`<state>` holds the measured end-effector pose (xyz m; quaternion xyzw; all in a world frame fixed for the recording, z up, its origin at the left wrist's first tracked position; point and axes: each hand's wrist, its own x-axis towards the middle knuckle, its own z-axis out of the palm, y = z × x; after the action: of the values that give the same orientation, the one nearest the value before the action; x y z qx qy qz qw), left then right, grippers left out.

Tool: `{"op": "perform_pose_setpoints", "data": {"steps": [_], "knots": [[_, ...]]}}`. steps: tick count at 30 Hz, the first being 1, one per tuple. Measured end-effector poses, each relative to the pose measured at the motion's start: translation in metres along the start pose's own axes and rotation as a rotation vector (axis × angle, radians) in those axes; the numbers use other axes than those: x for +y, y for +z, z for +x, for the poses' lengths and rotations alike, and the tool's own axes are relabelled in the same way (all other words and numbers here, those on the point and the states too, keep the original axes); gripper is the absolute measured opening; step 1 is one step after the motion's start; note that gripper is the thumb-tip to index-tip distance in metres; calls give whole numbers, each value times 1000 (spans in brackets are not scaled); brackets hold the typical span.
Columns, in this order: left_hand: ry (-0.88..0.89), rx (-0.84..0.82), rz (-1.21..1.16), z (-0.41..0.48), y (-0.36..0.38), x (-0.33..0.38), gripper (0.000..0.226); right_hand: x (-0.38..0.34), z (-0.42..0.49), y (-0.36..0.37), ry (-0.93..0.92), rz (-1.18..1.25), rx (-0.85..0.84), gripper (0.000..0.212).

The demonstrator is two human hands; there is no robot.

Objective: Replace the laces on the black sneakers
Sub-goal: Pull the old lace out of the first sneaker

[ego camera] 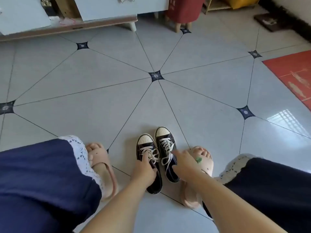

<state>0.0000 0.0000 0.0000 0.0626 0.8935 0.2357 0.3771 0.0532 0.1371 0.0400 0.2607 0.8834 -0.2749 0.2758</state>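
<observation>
The left black canvas sneaker (145,147) and the right black canvas sneaker (164,140), both with white ribbed toe caps, stand side by side on the grey tiled floor (151,101), between feet in pink slide sandals (102,167); the left hand (144,171) curls its fingers round the left sneaker's tongue; the right hand (185,163) stretches a forefinger onto the right sneaker's white laces (166,145); whether its other fingers grip, I cannot tell.

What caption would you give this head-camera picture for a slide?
Left hand grips one black sneaker; right hand touches the other sneaker, white laces tied, on a tiled floor.
</observation>
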Motion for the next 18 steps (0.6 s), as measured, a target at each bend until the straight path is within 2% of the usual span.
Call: {"op": "perform_pose_setpoints", "data": {"steps": [3,6,10,13,18], "knots": [[-24,-18,-13,27,8,-5,85,5,31,11,60,44,23,61],[6,-27,18,47,16,-9,86,12,55,24,104,87,10,65],[48,-28,79,61,23,-10,61,19,75,36,109,137,29,65],[64,18,18,66,23,-12,41,20,82,40,118,183,84,66],[135,126,48,89,5,-3,29,9,97,43,121,310,189,55]]}}
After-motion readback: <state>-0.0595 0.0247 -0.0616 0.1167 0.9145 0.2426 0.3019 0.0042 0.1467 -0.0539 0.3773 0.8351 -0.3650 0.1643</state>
